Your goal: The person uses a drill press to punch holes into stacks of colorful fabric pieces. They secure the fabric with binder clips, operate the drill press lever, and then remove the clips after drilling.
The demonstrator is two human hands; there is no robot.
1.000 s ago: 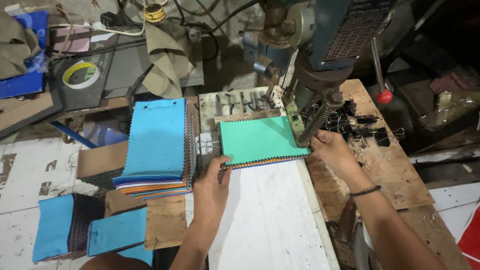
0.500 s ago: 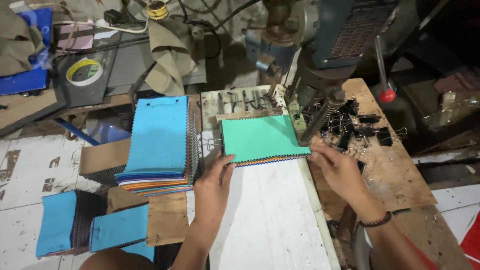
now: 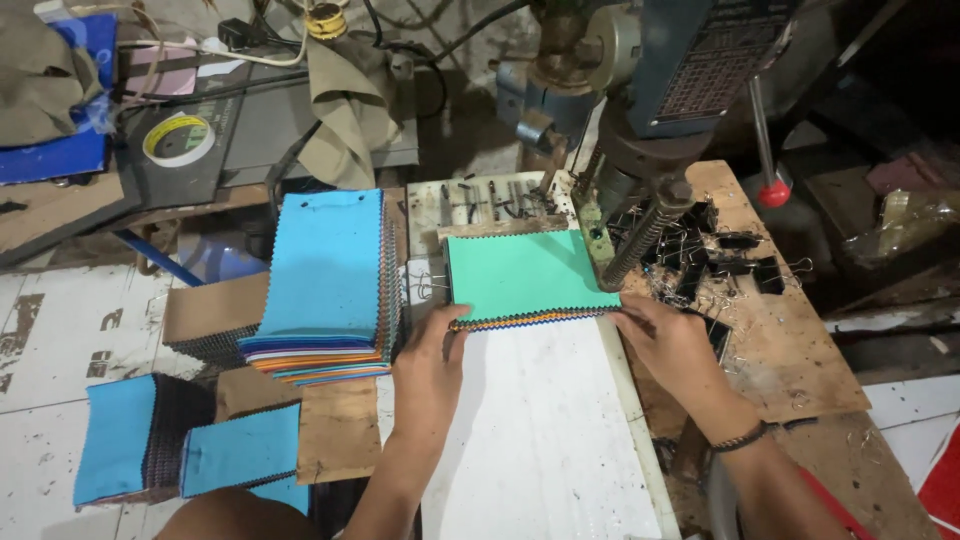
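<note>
Head view: we find both hands squaring a green-topped swatch stack (image 3: 528, 275) under the drill press (image 3: 640, 130).

We note the left hand (image 3: 432, 358) with fingers pressed flat on the stack's near left corner, the right hand (image 3: 672, 345) with fingers bearing on its near right corner, neither closed around it. The stack lies on the white table (image 3: 540, 440), its far right corner beside the press column. We judge alignment is in hand; drilling next would call for firm, even hold-down. A taller blue-topped stack (image 3: 325, 275) sits left of the green one.

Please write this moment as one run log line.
left hand: on swatch stack corner | right hand: on its other corner | drill press: above
</note>
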